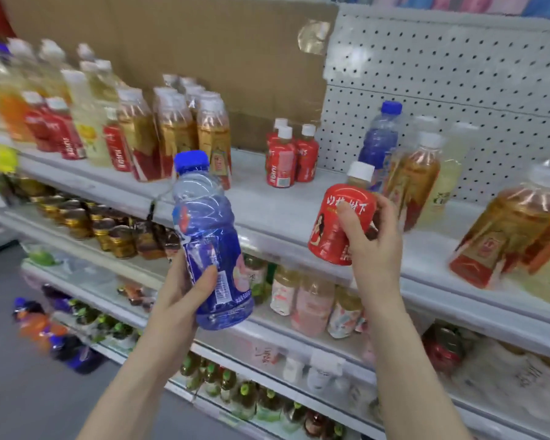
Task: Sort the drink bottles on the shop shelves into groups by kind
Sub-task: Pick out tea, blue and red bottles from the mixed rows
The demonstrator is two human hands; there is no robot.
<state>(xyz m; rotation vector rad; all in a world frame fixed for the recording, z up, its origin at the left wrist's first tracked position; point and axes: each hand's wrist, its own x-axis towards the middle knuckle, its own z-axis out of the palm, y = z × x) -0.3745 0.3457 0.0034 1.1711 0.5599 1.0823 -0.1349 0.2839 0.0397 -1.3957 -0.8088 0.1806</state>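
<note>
Left hand (185, 290): fingers clamped round the lower body of the blue bottle (208, 246), thumb across its label.
Blue bottle: upright, blue cap on top, held in the air in front of the top shelf (267, 211).
Right hand (370, 231): fingers closed on the small red bottle (337, 223) (white cap, tilted slightly left).
Small red bottle: raised just above the top shelf's front edge.
Top shelf: three matching red bottles (291, 157) stand behind; a second blue bottle (380, 138) and amber tea bottles (416, 173) to the right.
</note>
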